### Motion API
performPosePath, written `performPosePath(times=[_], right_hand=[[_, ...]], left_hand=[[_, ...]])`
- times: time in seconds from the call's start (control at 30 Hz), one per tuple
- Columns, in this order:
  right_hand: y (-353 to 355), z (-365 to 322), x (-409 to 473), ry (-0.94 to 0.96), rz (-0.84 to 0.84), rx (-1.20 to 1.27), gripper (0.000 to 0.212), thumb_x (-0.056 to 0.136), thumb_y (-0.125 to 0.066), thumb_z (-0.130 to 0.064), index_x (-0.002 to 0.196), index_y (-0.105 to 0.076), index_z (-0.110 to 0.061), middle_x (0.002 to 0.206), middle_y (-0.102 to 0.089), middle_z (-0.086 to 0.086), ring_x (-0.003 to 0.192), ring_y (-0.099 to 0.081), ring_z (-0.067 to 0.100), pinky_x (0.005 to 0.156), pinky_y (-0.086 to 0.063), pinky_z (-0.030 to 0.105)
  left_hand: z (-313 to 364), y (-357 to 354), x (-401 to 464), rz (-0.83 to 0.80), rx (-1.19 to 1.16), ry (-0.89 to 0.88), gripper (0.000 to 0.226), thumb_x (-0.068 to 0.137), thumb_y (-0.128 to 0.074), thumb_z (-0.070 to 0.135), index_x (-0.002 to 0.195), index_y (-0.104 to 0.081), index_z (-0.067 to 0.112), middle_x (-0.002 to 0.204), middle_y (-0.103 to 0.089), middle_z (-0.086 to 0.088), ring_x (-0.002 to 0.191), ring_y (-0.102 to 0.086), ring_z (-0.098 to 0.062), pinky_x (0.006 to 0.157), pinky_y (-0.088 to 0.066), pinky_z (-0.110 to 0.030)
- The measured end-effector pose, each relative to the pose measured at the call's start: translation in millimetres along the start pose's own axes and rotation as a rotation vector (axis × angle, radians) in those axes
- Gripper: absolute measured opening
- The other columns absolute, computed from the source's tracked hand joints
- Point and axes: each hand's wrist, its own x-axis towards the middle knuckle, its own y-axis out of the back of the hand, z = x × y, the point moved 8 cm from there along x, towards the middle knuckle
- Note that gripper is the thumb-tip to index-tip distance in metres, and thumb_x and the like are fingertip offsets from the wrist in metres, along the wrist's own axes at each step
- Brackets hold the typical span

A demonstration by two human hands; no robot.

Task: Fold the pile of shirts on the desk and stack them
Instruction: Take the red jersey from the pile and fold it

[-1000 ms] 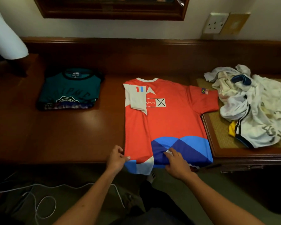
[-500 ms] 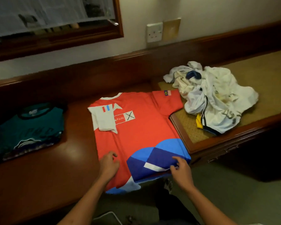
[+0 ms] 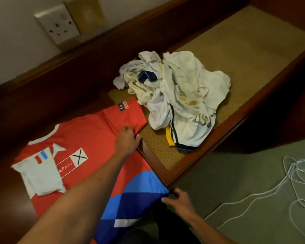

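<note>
OK, head view: our left hand (image 3: 128,140) grips the red shirt (image 3: 95,138) at its right sleeve seam; our right hand (image 3: 179,199) pinches the blue hem corner at the desk (image 3: 42,106) edge. Shirt lies flat and smooth, one white sleeve folded in. The crumpled white shirt pile (image 3: 180,95) sits on a woven mat (image 3: 245,55) just beside it.

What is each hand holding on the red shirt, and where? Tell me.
The left hand grips the red shirt at the base of its unfolded sleeve. The right hand pinches the shirt's blue hem corner.
</note>
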Motion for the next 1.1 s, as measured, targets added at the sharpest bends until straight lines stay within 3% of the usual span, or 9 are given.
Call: performPosePath(times=[0.1, 0.23, 0.4, 0.47, 0.6, 0.7, 0.87, 0.97, 1.1], right_hand=[[-0.6, -1.9, 4.0, 0.042, -0.008, -0.115, 0.019, 0.070, -0.084, -0.005, 0.077, -0.067, -0.012, 0.063, -0.065, -0.009, 0.057, -0.058, -0.008, 0.058, -0.044, 0.014], [4.2, -12.0, 4.1, 0.246, 0.093, -0.384, 0.022, 0.072, -0.074, -0.033, 0.071, -0.065, -0.012, 0.064, -0.054, -0.010, 0.069, -0.048, 0.004, 0.067, -0.038, 0.029], [-12.7, -23.8, -16.7, 0.610, 0.166, -0.821, 0.025, 0.068, -0.058, -0.045, 0.060, -0.047, -0.024, 0.064, -0.052, -0.012, 0.070, -0.048, 0.009, 0.061, -0.032, 0.024], [-30.9, -31.9, -34.7, 0.731, 0.179, -0.969, 0.024, 0.066, -0.058, -0.044, 0.059, -0.045, -0.025, 0.062, -0.050, -0.013, 0.068, -0.043, 0.007, 0.061, -0.027, 0.023], [-75.4, -22.1, -64.9, 0.895, 0.160, -1.085, 0.034, 0.052, -0.075, -0.032, 0.069, -0.046, -0.026, 0.063, -0.056, -0.007, 0.063, -0.050, 0.014, 0.062, -0.028, 0.028], [-111.5, -7.9, -97.0, 0.895, 0.163, -1.100, 0.027, 0.062, -0.056, -0.034, 0.079, -0.037, -0.028, 0.064, -0.057, -0.009, 0.056, -0.054, 0.013, 0.057, -0.032, 0.026], [-162.1, 25.9, -116.8, 0.745, -0.017, -1.023, 0.019, 0.074, -0.048, -0.032, 0.090, -0.042, -0.026, 0.080, -0.061, -0.001, 0.067, -0.062, 0.020, 0.051, -0.044, 0.029], [-184.0, 44.5, -113.8, 0.525, -0.233, -1.060, 0.034, 0.085, -0.060, -0.036, 0.114, -0.055, -0.019, 0.112, -0.060, 0.005, 0.102, -0.058, 0.022, 0.082, -0.046, 0.033], [-178.0, 38.8, -117.7, 0.375, -0.145, -0.829, 0.030, 0.088, -0.067, -0.031, 0.112, -0.066, -0.015, 0.108, -0.067, 0.001, 0.098, -0.064, 0.016, 0.084, -0.046, 0.026]], left_hand=[[0.1, -1.3, 12.8, 0.024, 0.017, 0.161, 0.051, 0.086, -0.068, 0.037, 0.120, -0.053, 0.001, 0.122, -0.049, -0.021, 0.109, -0.054, -0.042, 0.087, -0.046, -0.046], [-10.7, 3.6, 21.8, 0.118, -0.102, 0.227, 0.027, 0.091, -0.059, 0.025, 0.107, -0.061, 0.004, 0.114, -0.059, -0.022, 0.104, -0.058, -0.040, 0.083, -0.046, -0.042], [-70.1, 8.9, -3.6, 0.318, -1.015, 0.642, 0.004, 0.094, -0.057, 0.013, 0.093, -0.060, 0.013, 0.086, -0.062, -0.013, 0.077, -0.058, -0.025, 0.066, -0.043, -0.032], [-93.8, 5.4, -23.3, 0.274, -1.403, 0.767, 0.014, 0.097, -0.050, 0.012, 0.085, -0.054, 0.017, 0.075, -0.054, -0.003, 0.064, -0.051, -0.014, 0.060, -0.043, -0.028], [-141.9, 13.4, -66.2, 0.184, -1.851, 0.812, 0.019, 0.103, -0.040, 0.018, 0.092, -0.056, 0.018, 0.087, -0.062, -0.001, 0.077, -0.060, -0.012, 0.076, -0.051, -0.031], [-178.7, 26.5, -102.2, 0.143, -1.998, 0.800, 0.022, 0.103, -0.037, 0.021, 0.093, -0.057, 0.016, 0.093, -0.064, -0.003, 0.083, -0.061, -0.014, 0.094, -0.046, -0.032], [-227.9, 43.4, -134.3, 0.027, -1.915, 0.763, 0.020, 0.100, -0.041, 0.013, 0.089, -0.058, 0.015, 0.085, -0.067, -0.003, 0.081, -0.064, -0.015, 0.084, -0.052, -0.036], [-251.9, 50.6, -144.4, -0.060, -1.467, 0.729, 0.013, 0.093, -0.051, 0.010, 0.086, -0.056, 0.020, 0.078, -0.060, -0.002, 0.072, -0.059, -0.013, 0.074, -0.051, -0.035], [-285.1, 61.9, -158.5, 0.124, -1.044, 0.681, 0.012, 0.081, -0.061, 0.011, 0.093, -0.058, 0.014, 0.087, -0.062, -0.014, 0.074, -0.060, -0.024, 0.071, -0.053, -0.035]])
